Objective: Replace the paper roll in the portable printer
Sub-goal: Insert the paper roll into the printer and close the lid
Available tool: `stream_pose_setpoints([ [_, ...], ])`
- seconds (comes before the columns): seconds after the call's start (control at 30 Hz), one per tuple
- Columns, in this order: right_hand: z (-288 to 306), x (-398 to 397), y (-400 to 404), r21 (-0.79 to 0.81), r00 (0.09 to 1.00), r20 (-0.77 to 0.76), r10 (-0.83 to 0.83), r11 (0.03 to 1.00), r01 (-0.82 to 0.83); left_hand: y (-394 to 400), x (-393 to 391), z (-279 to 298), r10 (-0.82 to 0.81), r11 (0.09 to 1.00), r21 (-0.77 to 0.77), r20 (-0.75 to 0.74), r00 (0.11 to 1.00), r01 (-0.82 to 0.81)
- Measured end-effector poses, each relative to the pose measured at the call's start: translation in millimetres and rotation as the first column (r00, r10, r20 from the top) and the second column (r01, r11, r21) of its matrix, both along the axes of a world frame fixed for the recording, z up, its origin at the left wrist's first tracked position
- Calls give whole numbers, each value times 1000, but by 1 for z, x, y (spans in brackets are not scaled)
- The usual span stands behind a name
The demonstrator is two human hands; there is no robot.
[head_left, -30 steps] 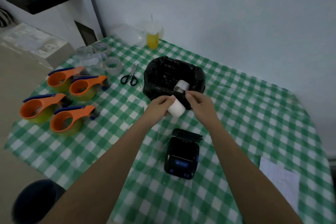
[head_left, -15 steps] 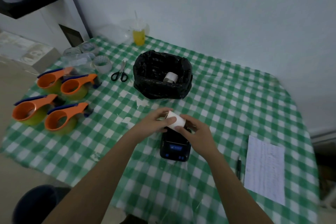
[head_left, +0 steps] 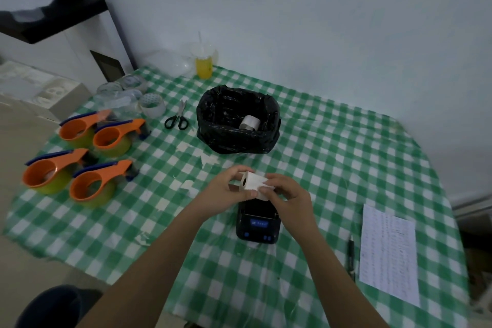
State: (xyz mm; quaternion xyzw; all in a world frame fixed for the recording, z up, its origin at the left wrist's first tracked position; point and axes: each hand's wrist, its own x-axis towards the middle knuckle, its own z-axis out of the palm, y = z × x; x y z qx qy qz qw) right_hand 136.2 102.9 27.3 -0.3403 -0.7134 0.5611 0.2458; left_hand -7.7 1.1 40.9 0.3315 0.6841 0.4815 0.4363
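A white paper roll (head_left: 251,183) is held sideways between both hands, its dark core hole facing left. My left hand (head_left: 231,189) grips its left end. At its right end, my right hand (head_left: 286,194) pinches the loose paper edge. Directly below and toward me sits the black portable printer (head_left: 257,225) on the checked tablecloth, its blue display lit; its top is partly hidden by my hands. Another paper roll (head_left: 249,122) lies inside a black bag-lined bin (head_left: 221,125) behind the printer.
Several orange tape dispensers (head_left: 87,168) sit at the left, clear tape rolls (head_left: 151,104) and black scissors (head_left: 177,118) behind them. A yellow cup (head_left: 204,66) stands by the wall. A printed sheet (head_left: 388,253) and a pen (head_left: 351,255) lie at the right.
Both hands brought the white roll from beside the black bin toward me, to just above the printer. The roll has been turned so its core hole faces left.
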Motion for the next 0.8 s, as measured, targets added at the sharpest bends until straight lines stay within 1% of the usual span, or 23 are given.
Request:
stream_pose_setpoints([
  [0.1,-2,-1,1,-179,1000,-14,-4,984,2,2,2,-5,9,1000,-24,29,1000,-8],
  [0.2,-10,4,3,-238,1000,-17,-4,971,0,6,6,-17,-14,998,-68,15,1000,15],
  [0.27,-18,7,4,-239,1000,14,-23,971,25,10,10,-27,-39,994,-104,-64,997,33],
  [0.3,-24,9,5,-232,999,41,-34,972,43,12,13,-32,-47,992,-124,-140,989,30],
  [0.37,-38,11,8,-191,992,116,-43,980,65,17,17,-47,-51,984,-177,-285,957,0],
  [0.4,-45,11,9,-161,987,155,-36,985,61,19,20,-56,-53,979,-203,-318,947,-13],
  [0.53,-71,8,11,-48,968,249,-10,999,23,26,26,-78,-47,979,-204,-360,932,-30],
  [0.63,-90,6,14,67,953,301,37,996,-59,29,26,-90,-54,976,-215,-439,897,-47],
  [0.7,-100,5,16,171,930,361,74,975,-144,29,24,-104,-90,967,-250,-533,841,-55],
  [0.8,-111,0,21,319,904,415,103,914,-251,30,22,-118,-157,952,-299,-674,722,-72],
])
